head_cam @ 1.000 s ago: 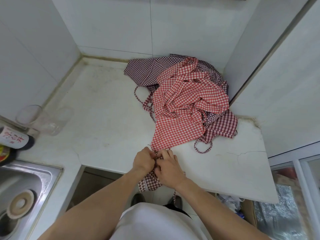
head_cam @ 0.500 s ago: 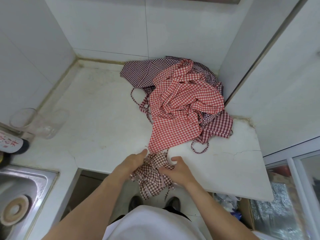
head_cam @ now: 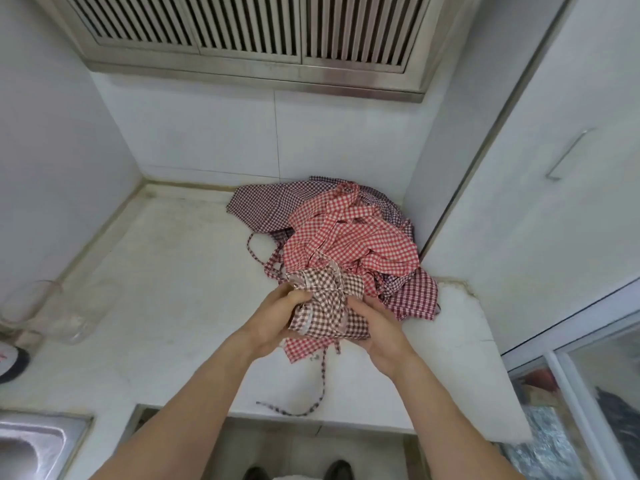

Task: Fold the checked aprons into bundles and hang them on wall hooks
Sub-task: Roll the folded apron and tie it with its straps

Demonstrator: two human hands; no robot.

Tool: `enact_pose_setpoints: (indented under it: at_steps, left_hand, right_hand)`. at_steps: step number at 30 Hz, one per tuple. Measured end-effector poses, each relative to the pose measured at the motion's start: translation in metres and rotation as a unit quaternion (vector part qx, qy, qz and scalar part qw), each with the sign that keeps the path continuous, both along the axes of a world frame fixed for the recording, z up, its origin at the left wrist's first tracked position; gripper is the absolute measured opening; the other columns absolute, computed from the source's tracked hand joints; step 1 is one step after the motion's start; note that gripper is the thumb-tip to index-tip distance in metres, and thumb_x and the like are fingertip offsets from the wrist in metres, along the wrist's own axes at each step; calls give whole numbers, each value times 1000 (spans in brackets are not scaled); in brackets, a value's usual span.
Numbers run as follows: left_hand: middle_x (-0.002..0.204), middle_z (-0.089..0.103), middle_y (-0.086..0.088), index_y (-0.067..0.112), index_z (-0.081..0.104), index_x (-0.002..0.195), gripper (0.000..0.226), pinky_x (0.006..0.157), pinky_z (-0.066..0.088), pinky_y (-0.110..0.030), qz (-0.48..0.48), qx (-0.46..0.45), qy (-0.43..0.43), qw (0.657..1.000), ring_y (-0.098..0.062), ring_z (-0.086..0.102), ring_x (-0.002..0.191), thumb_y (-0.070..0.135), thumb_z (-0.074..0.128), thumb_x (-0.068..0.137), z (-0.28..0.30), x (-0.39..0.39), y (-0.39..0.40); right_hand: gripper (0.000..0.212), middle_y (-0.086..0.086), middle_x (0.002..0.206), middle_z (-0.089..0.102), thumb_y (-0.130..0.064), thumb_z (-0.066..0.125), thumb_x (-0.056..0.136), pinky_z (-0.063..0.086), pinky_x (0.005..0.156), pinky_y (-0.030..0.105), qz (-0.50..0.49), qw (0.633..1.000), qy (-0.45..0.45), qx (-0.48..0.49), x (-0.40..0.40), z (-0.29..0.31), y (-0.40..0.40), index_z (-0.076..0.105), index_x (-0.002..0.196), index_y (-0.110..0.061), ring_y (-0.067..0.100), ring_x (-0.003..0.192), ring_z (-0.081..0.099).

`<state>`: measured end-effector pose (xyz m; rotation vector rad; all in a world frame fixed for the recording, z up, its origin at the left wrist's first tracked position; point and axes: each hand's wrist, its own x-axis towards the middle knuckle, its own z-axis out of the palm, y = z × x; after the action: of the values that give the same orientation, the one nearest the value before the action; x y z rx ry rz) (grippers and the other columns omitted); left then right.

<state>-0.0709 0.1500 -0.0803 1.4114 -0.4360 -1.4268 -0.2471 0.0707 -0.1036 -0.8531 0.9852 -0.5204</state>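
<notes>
A brown-and-white checked apron bundle (head_cam: 327, 306) is held up above the counter between both hands. My left hand (head_cam: 273, 320) grips its left side with curled fingers, and my right hand (head_cam: 379, 327) cups its right side from below. One apron string (head_cam: 313, 393) dangles from the bundle and trails onto the counter. Behind the bundle lies a heap of aprons: a red checked apron (head_cam: 349, 237) on top, a purple checked apron (head_cam: 263, 204) at the back, and a dark maroon checked apron (head_cam: 414, 297) at the right. No wall hooks are in view.
The white stone counter (head_cam: 173, 289) fills a tiled corner, with a metal vent hood (head_cam: 259, 39) overhead. A clear glass jar (head_cam: 52, 313) lies on its side at the left. A steel sink (head_cam: 31, 445) is at the lower left; a cabinet door with a handle (head_cam: 568, 154) stands to the right.
Both hands have lifted the brown checked bundle from the counter's front edge up over the counter. My head tilted up, bringing the vent hood into view.
</notes>
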Motion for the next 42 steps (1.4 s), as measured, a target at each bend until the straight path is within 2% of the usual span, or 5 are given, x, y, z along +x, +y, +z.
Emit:
enact_pose_setpoints:
  at_steps: [13,20,30,37,42]
  left_hand:
    - [120,71,-6,12,53,134,39,69,58,-31,-8,-66,45,997,-23,69,104,23,56,97,51,9,-29]
    - [125,51,7,39,39,134,57,94,50,-29,-22,-207,-469,858,-10,53,114,29,71,89,71,10,-47]
    - [102,50,-6,31,47,85,16,88,47,-32,-137,-209,-538,805,-9,52,80,31,50,102,147,-31,-115]
    - [120,47,-8,20,54,97,10,96,46,-35,-177,-114,-607,766,-23,57,97,12,50,100,230,-81,-164]
    - [119,65,-10,8,65,116,24,92,52,-34,-243,-118,-704,657,-26,61,111,12,48,100,300,-126,-196]
  right_hand:
    - [56,6,128,67,-21,71,89,53,97,52,9,995,-87,-51,2,56,-20,48,139,-10,28,113,67]
    - [61,3,124,66,-16,79,83,61,76,34,-109,969,-12,-223,-2,89,-33,50,136,-18,16,101,71]
    - [72,7,122,66,-17,85,74,61,68,33,-107,952,46,-285,-55,176,-76,48,136,-11,22,99,71]
    - [51,-4,131,46,-36,73,83,36,112,40,-87,688,319,-646,-73,222,-96,56,131,-28,14,126,42]
    - [67,-7,118,43,-53,71,72,43,98,37,-3,639,408,-652,-83,256,-112,46,126,-24,14,113,43]
